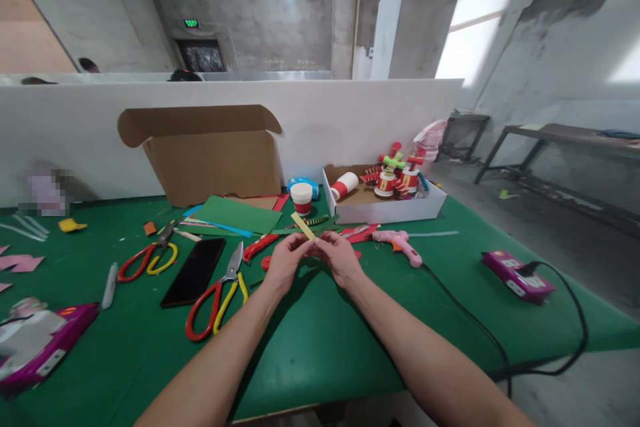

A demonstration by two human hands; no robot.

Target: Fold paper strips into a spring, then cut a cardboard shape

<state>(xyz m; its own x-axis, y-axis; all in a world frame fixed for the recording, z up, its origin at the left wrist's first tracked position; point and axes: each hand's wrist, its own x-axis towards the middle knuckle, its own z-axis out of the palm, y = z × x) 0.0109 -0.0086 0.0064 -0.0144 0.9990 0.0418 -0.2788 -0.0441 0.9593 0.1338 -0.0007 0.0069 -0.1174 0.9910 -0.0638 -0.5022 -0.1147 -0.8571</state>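
Between my two hands, above the green table (310,347), is a narrow yellow paper strip (303,227). My left hand (289,260) pinches its lower end from the left, and my right hand (340,259) closes on the same end from the right. The strip's free end slants up and to the left. Just beyond it stands a white paper cup (301,199) with a red band. A red-handled cutter (260,247) lies left of my left hand. Near my right hand rests a pink glue gun (400,243). My fingertips partly hide the strip's lower end.
Scissors (220,297), a second pair of scissors (150,257) and a phone (194,272) lie to the left. Coloured paper sheets (240,215) sit before an open cardboard box (215,167). A white box (390,213) holds cup figures. The glue gun's cord reaches a purple power strip (517,275).
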